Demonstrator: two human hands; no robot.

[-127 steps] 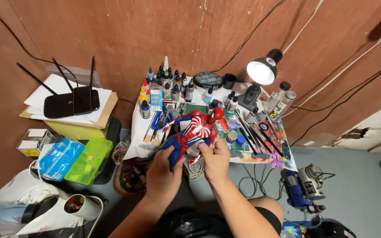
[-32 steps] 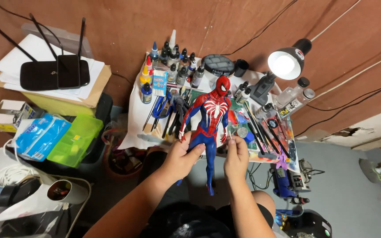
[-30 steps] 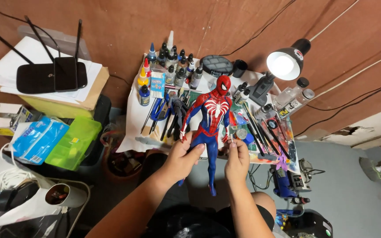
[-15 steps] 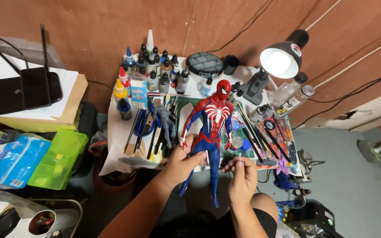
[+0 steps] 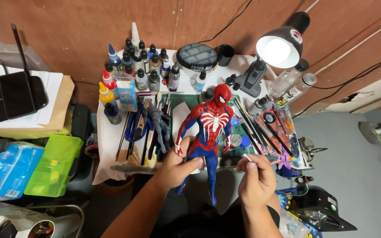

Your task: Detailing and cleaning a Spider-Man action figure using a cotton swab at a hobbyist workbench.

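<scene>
The red and blue plastic hero toy (image 5: pixel 210 132) is held upright in the left hand's (image 5: pixel 178 166) closed grip. A thin white stick (image 5: pixel 247 157) is pinched by the right hand (image 5: pixel 256 180).

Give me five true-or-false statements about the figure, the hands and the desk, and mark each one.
1. The left hand grips the red-and-blue figure around its legs. True.
2. The figure lies flat on the desk. False: it is held upright.
3. The right hand pinches a small white object. True.
4. The lamp is off. False: its bulb glows.
5. The green box sits right of the figure. False: it is to the left.
</scene>
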